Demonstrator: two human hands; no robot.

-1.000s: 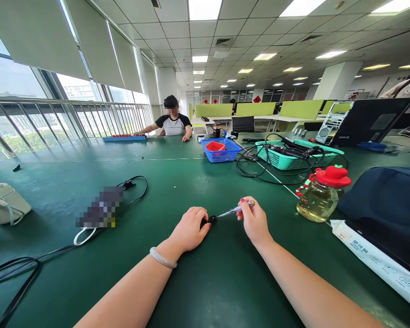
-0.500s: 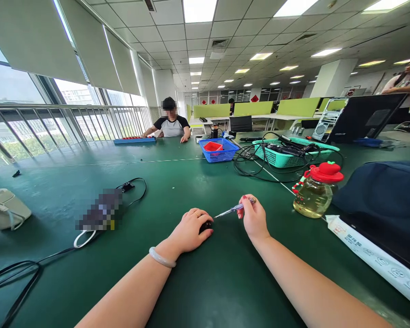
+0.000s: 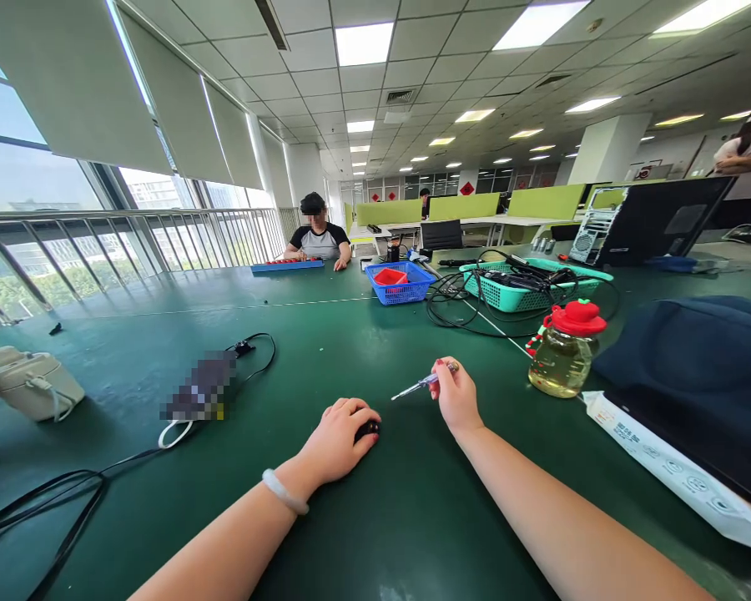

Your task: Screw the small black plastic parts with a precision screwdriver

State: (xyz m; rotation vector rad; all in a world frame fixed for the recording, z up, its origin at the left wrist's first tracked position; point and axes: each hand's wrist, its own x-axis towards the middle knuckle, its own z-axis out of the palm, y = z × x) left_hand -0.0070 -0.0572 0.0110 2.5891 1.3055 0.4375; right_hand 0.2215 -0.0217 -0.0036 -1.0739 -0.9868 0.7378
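Observation:
My left hand (image 3: 343,438) lies on the green table (image 3: 375,522), its fingers curled over a small, dark, rounded object (image 3: 367,429). Most of that object is covered, so its kind does not show. My right hand (image 3: 456,396) pinches a slim screwdriver with a clear handle (image 3: 422,384) between thumb and fingers. The screwdriver's shaft slants down to the left, and its tip stands a short gap up and right of the dark object, not touching it.
To the right are a red-lidded bottle (image 3: 563,355), a dark blue bag (image 3: 694,351) and a white packet (image 3: 663,467). Further back stand a blue basket (image 3: 400,288) and a teal basket of cables (image 3: 494,294). A person (image 3: 319,238) sits across, beside a blue tray (image 3: 288,266).
The gap between the screwdriver tip and the dark object has widened, with my left hand lower and further left in view. Across the table, the blue tray has shifted right toward the seated person.

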